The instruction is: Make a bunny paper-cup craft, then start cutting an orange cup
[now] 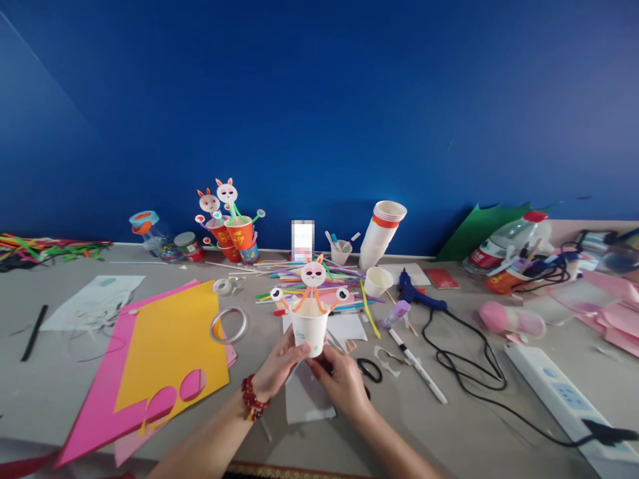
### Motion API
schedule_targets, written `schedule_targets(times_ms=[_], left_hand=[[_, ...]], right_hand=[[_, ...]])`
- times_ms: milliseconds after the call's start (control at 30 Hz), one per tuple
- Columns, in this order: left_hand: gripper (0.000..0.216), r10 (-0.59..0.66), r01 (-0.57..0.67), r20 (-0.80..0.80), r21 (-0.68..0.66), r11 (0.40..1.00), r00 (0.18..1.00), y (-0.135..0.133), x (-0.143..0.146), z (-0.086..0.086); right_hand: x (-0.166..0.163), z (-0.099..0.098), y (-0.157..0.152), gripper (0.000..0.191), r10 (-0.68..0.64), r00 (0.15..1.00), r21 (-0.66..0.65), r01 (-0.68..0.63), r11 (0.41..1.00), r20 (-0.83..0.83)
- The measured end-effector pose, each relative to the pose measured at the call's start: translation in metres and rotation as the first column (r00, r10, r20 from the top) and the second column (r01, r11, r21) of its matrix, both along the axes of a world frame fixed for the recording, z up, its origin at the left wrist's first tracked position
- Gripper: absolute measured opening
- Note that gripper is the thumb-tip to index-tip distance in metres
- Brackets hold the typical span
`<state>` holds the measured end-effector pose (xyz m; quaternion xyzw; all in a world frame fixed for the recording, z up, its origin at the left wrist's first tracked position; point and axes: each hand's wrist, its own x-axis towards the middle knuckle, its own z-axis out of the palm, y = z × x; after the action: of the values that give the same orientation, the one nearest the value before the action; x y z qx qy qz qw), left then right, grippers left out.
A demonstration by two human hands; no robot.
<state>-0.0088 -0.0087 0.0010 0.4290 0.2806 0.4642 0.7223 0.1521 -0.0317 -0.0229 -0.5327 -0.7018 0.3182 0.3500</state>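
The left hand (280,362) and right hand (343,380) grasp the paper cup (309,330) with rabbit figure (313,274) over the worktop (464,439); the right grip is partly hidden. Holding seems the step; moving calls for gentle pressure.

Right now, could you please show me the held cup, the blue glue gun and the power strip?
Held cup (309,327), head view: front wall.
Blue glue gun (420,298), head view: its body.
Power strip (560,391), head view: top face.

A bracelet (253,398) of dark red beads circled the left wrist (264,388) in several strands. Both forearms (212,429) were bare.
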Motion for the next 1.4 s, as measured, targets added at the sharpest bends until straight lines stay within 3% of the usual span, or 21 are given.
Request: schedule_targets(times_ms=[300, 533, 933, 1167, 1400], left_hand=[[0.043, 0.000, 0.002, 0.046, -0.037, 0.999, 0.999, 0.001, 0.002, -0.002], [0.058, 0.089, -0.088, -0.032, 0.026, 0.996, 0.996, 0.003, -0.001, -0.001], [0.049, 0.101, -0.094, -0.094, 0.070, 0.993, 0.991, 0.007, -0.002, 0.001], [0.053, 0.182, -0.164, -0.164, 0.120, 0.979, 0.969, 0.012, -0.009, 0.012], [0.064, 0.289, -0.242, -0.193, 0.236, 0.941, 0.938, 0.024, -0.032, 0.030]], right_hand=[[0.002, 0.002, 0.000, 0.021, 0.013, 0.998, 0.111, -0.021, 0.994, 0.069], [0.004, 0.000, 0.002, 0.029, -0.004, 0.996, 0.078, -0.003, 0.997, 0.090], [0.007, -0.005, 0.006, 0.016, 0.021, 0.993, 0.042, -0.026, 0.999, 0.118], [0.009, -0.004, 0.004, 0.015, 0.049, 0.993, 0.021, -0.052, 0.998, 0.103], [0.010, -0.006, 0.005, 0.014, 0.061, 0.994, 0.034, -0.065, 0.997, 0.093]])
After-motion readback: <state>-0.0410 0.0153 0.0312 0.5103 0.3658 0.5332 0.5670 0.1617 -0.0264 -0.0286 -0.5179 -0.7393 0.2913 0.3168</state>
